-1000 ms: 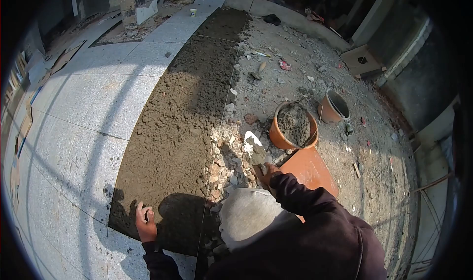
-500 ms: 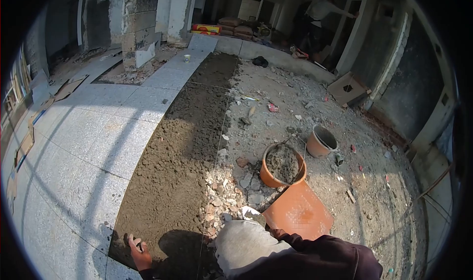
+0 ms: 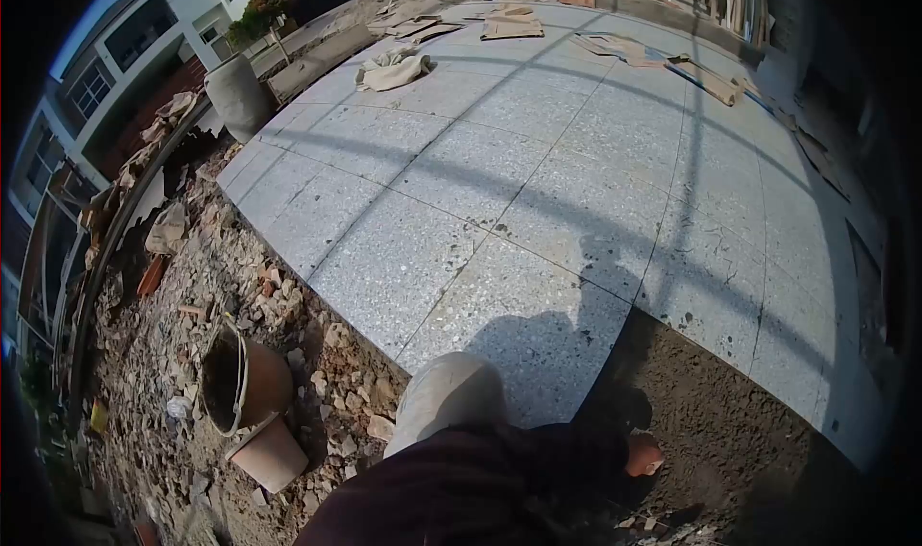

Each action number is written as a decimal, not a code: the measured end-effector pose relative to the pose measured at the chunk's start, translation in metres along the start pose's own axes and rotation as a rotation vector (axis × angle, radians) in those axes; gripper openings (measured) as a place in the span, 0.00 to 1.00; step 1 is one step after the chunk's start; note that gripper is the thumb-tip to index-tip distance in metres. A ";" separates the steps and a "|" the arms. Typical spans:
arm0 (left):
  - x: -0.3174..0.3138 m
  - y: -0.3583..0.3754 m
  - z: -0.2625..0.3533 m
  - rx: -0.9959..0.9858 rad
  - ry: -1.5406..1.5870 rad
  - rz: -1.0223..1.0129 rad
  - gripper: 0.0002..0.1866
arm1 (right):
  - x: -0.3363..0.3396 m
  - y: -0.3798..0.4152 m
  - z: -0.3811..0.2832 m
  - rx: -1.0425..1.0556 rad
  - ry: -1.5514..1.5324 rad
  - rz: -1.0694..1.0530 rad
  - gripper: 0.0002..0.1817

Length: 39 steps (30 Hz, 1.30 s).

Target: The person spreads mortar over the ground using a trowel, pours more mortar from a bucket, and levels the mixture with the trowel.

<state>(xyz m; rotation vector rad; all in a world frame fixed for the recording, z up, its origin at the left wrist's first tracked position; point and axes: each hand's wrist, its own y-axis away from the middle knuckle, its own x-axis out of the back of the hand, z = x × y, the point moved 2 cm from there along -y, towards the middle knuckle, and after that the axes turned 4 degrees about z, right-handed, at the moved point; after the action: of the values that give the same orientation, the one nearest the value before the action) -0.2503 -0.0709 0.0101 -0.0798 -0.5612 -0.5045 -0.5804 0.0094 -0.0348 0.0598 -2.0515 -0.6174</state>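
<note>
One bare hand shows to us now, the left hand (image 3: 645,453), at the end of a dark sleeve (image 3: 576,450), over or on the grey-brown mortar bed (image 3: 720,421); it is too small and foreshortened for us to tell whether its fingers are spread or pressed together, or whether they touch the mortar. The right hand is outside our view, so we cannot tell its state. Half a second ago we looked along the strip, the left hand's fingers parted near its corner; since then our view has swung round, and the paved floor (image 3: 557,162) fills the middle, with the bed at lower right, tucked into an inner corner of the floor. Any print on the cardboard sheets (image 3: 512,27) near the floor's far edge is too small for us to read. From the inner corner the bed's long axis runs beside the floor's edge toward the lower right. New to us are a pale cloth (image 3: 394,71) on the floor's far left part, a barrel (image 3: 240,104) just off its left corner, and, on rubble (image 3: 336,421) beyond the left edge, a bucket (image 3: 267,388), its mouth facing left, with a second bucket (image 3: 274,458) just below.
</note>
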 end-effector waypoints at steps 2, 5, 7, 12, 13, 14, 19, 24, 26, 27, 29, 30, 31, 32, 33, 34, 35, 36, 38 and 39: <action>0.021 0.025 0.032 -0.058 -0.134 0.027 0.13 | 0.000 -0.009 -0.007 0.008 0.007 -0.022 0.18; 0.011 0.026 0.025 0.005 -0.135 -0.122 0.14 | 0.000 -0.019 -0.009 0.010 0.003 -0.035 0.17; 0.015 0.030 0.035 0.053 -0.154 -0.141 0.15 | 0.005 -0.024 0.000 0.018 -0.008 -0.038 0.17; 0.007 0.059 0.034 -0.051 0.105 -0.021 0.22 | 0.004 0.016 0.119 -0.020 0.076 0.009 0.17; 0.009 0.065 0.038 0.001 0.112 -0.046 0.24 | -0.007 0.030 0.152 -0.002 0.224 0.013 0.16; 0.018 0.068 0.048 0.018 0.111 -0.080 0.26 | -0.009 0.052 0.181 -0.048 0.277 0.084 0.16; 0.009 0.059 0.024 0.136 -0.083 -0.189 0.26 | 0.168 0.200 0.094 -0.400 -0.261 1.483 0.20; 0.009 0.074 0.020 0.007 -0.099 -0.059 0.30 | 0.235 0.232 0.192 -0.584 0.276 1.636 0.31; 0.007 0.082 0.026 0.276 -0.015 -0.071 0.29 | 0.240 0.208 0.223 -0.474 -0.432 1.335 0.32; 0.005 0.084 0.031 0.297 0.004 -0.091 0.29 | 0.240 0.195 0.222 -0.245 -0.855 1.179 0.23; 0.001 0.085 0.040 0.313 0.025 -0.116 0.28 | 0.249 0.174 0.171 0.069 -1.489 0.741 0.13; -0.003 0.084 0.047 0.296 0.025 -0.143 0.27 | 0.254 0.167 0.139 0.005 -1.429 0.680 0.13; -0.005 0.080 0.056 0.321 0.032 -0.184 0.27 | 0.240 0.151 0.165 -0.065 -1.346 0.787 0.13; -0.010 0.076 0.064 0.330 0.047 -0.233 0.27 | 0.240 0.151 0.169 -0.001 -1.439 0.701 0.13; -0.020 0.075 0.065 0.320 0.086 -0.229 0.27 | 0.249 0.151 0.169 0.058 -1.527 0.622 0.14; -0.028 0.075 0.065 0.302 0.122 -0.239 0.27 | 0.259 0.153 0.162 0.001 -1.557 0.694 0.14; -0.030 0.073 0.067 0.268 0.148 -0.261 0.26 | 0.265 0.155 0.148 -0.058 -1.592 0.786 0.15; -0.033 0.075 0.069 0.316 0.193 -0.290 0.26 | 0.267 0.148 0.133 -0.161 -1.542 0.862 0.15; -0.044 0.078 0.077 0.386 0.285 -0.361 0.25 | 0.275 0.136 0.098 -0.360 -1.431 1.034 0.15; -0.042 0.071 0.081 0.392 0.373 -0.375 0.25 | 0.281 0.132 0.080 -0.260 -1.490 0.964 0.15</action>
<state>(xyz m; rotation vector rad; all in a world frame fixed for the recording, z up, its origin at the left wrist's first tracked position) -0.2866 0.0268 0.0605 0.4925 -0.2979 -0.7442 -0.7710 0.0775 0.2137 -1.9186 -2.8184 -0.2335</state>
